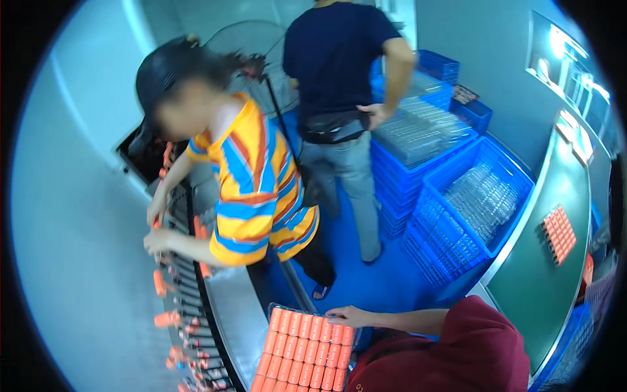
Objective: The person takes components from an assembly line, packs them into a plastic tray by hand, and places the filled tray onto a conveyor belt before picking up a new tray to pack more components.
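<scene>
My right hand [353, 317] reaches in from the lower right, out of a maroon sleeve. Its fingers are bent over the far right edge of a tray [277, 306] packed with rows of orange cylinders [304, 349]. Clear plastic shows along the tray's far rim. The tray's near part runs out of the picture at the bottom. My left hand is not in view.
Left, a co-worker in a striped shirt [245, 189] handles pieces at a rack of spindles [189, 297] bearing orange parts. Another in navy [336, 62] stands near blue crates [450, 235] of clear trays. Right, a green conveyor [522, 287] carries orange cylinders [559, 234].
</scene>
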A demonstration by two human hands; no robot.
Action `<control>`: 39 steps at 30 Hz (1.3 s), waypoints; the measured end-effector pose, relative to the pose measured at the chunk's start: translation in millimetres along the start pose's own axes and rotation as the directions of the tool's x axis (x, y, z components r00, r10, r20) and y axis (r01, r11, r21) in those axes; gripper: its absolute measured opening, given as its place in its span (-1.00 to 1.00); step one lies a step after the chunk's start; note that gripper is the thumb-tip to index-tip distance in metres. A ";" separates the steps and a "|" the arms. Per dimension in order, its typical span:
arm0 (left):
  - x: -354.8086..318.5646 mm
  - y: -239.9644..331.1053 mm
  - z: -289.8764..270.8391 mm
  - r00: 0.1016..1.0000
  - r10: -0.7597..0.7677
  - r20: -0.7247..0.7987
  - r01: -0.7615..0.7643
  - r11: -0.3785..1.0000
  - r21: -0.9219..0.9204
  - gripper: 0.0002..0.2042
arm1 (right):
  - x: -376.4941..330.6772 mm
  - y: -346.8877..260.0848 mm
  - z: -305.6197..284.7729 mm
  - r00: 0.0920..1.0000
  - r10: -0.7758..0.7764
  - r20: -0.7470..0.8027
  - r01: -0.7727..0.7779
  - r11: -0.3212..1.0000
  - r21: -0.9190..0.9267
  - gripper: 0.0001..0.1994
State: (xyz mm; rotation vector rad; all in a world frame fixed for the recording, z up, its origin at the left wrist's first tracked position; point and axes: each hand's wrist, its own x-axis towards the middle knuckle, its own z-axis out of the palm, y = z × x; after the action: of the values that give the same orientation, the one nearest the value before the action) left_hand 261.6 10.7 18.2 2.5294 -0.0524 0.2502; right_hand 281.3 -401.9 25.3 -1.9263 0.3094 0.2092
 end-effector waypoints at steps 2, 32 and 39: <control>13.1 33.6 24.4 0.996 0.045 0.076 -0.045 0.999 -0.001 -0.72 | -29.2 37.7 -38.1 0.976 -0.020 -0.218 0.027 0.999 0.031 -0.45; -367.3 527.7 314.5 -0.561 0.621 0.548 -0.192 0.546 -0.815 -0.77 | -762.9 260.6 -100.5 -0.769 0.415 -0.486 -0.081 0.692 0.718 -0.39; -449.4 589.4 299.9 -0.811 0.300 0.502 0.099 0.916 -0.389 -0.75 | -874.3 371.5 -249.1 -0.661 0.166 -0.732 -0.692 0.243 0.680 -0.60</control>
State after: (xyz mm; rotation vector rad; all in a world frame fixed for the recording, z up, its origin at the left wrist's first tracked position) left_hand -184.1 -653.1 18.9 0.9389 -1.3150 -2.3322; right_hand -665.6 -661.9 41.8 -1.2993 3.0005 -0.6240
